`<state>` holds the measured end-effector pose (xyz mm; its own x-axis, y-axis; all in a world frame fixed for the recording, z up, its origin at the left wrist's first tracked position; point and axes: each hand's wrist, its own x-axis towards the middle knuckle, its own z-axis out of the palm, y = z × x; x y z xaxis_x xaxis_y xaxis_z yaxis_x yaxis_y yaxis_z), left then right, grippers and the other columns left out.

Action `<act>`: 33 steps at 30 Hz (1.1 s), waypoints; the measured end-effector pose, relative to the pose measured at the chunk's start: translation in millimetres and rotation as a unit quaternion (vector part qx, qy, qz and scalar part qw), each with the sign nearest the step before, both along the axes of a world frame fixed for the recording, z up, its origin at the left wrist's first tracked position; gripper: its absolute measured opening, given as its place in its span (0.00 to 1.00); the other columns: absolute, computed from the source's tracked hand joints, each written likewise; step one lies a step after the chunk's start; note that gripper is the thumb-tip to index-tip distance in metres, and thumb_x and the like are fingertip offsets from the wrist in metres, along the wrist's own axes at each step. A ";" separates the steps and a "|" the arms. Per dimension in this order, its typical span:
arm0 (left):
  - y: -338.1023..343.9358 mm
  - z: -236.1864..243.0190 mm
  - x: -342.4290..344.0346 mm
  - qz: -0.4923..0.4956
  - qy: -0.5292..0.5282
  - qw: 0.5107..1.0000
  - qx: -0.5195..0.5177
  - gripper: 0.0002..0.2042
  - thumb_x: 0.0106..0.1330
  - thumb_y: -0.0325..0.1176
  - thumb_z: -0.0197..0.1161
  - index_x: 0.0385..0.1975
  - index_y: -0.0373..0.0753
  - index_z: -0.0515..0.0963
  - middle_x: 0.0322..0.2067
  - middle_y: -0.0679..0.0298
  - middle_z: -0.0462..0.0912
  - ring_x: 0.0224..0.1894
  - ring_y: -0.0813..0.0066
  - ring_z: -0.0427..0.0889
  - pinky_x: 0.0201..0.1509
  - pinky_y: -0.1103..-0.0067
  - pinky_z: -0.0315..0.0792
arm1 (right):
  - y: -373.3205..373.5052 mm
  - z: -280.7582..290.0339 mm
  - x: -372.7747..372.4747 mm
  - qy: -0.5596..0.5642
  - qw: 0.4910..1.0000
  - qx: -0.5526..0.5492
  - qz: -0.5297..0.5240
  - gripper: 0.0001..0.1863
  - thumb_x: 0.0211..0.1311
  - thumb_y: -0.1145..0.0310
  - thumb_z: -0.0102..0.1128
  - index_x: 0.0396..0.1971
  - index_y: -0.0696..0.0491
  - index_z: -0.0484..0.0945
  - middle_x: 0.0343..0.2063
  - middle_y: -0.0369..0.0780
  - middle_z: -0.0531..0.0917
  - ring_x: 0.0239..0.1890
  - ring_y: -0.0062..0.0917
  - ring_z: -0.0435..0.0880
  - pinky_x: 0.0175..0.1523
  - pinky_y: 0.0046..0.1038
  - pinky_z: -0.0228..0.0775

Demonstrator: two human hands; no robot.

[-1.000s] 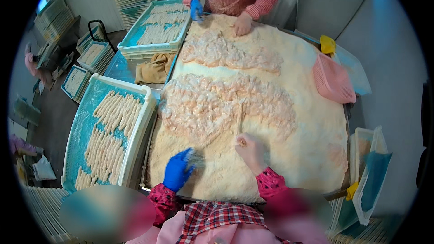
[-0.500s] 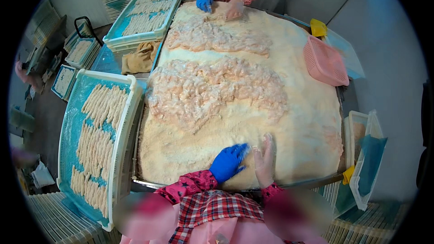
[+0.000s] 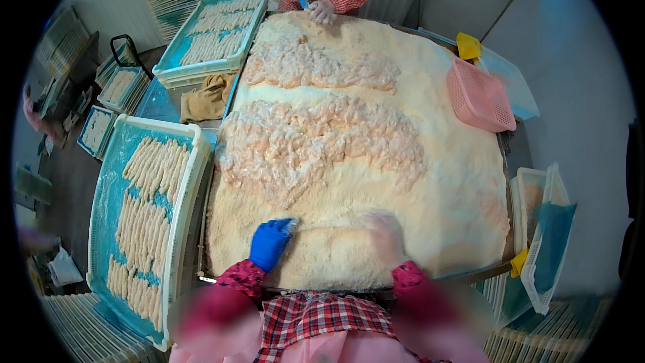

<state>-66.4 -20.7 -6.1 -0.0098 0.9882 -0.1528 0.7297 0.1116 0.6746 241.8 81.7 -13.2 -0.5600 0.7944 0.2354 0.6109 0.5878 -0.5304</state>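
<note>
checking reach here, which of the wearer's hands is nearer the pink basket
Right. The right hand lies in the crumbs below the pink basket; the left hand, in a blue glove, is farther left.

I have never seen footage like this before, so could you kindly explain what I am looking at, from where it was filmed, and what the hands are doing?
This is one picture from a fisheye camera worn on a person's head, looking down, so straight edges bend. There is no machine, only two hands. The left hand, in a blue glove, and the right hand, in a clear glove, both press flat into the pale breadcrumbs that cover a big table. Neither hand grips anything. Pink raw strips lie heaped further away. At the left, a tray holds rows of breaded strips. A second person works at the far end.
</note>
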 end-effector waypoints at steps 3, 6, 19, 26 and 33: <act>0.0 -2.0 4.1 -0.065 0.076 0.987 0.122 0.28 0.52 0.38 0.64 0.55 0.44 0.68 0.50 0.57 0.74 0.49 0.56 0.73 0.51 0.67 0.69 | -7.4 1.3 20.0 -0.002 0.993 0.006 -0.120 0.20 0.47 0.73 0.56 0.44 0.54 0.74 0.47 0.44 0.75 0.52 0.39 0.71 0.57 0.40 0.60; 28.4 -2.9 52.4 -0.098 0.040 0.977 0.187 0.29 0.52 0.39 0.64 0.56 0.42 0.67 0.52 0.56 0.71 0.51 0.55 0.71 0.54 0.67 0.66 | -15.3 13.2 -3.1 -0.012 0.989 0.046 -0.139 0.20 0.48 0.72 0.56 0.46 0.55 0.74 0.49 0.46 0.74 0.53 0.40 0.70 0.58 0.40 0.59; 36.9 -28.3 84.7 0.147 -0.679 0.677 -0.244 0.21 0.65 0.48 0.51 0.51 0.41 0.70 0.41 0.65 0.77 0.39 0.75 0.75 0.44 0.78 0.70 | -20.3 43.6 -99.7 0.124 0.989 -0.013 -0.083 0.26 0.63 0.61 0.38 0.59 0.56 0.62 0.63 0.50 0.56 0.67 0.42 0.49 0.69 0.39 0.35; 40.2 10.3 92.8 0.183 -0.743 0.634 -0.113 0.27 0.69 0.51 0.42 0.62 0.43 0.57 0.53 0.62 0.70 0.48 0.72 0.73 0.51 0.75 0.69 | -1.3 67.6 -138.3 0.182 0.976 0.011 0.120 0.30 0.65 0.52 0.34 0.63 0.55 0.56 0.64 0.50 0.54 0.67 0.44 0.49 0.69 0.41 0.35; 26.5 3.3 33.5 0.146 -0.915 0.368 -0.074 0.20 0.70 0.43 0.44 0.56 0.37 0.65 0.50 0.54 0.73 0.48 0.62 0.75 0.51 0.71 0.72 | 142.4 73.2 -157.5 0.013 0.971 0.235 -0.042 0.20 0.53 0.65 0.56 0.46 0.56 0.71 0.44 0.49 0.75 0.48 0.44 0.72 0.52 0.41 0.63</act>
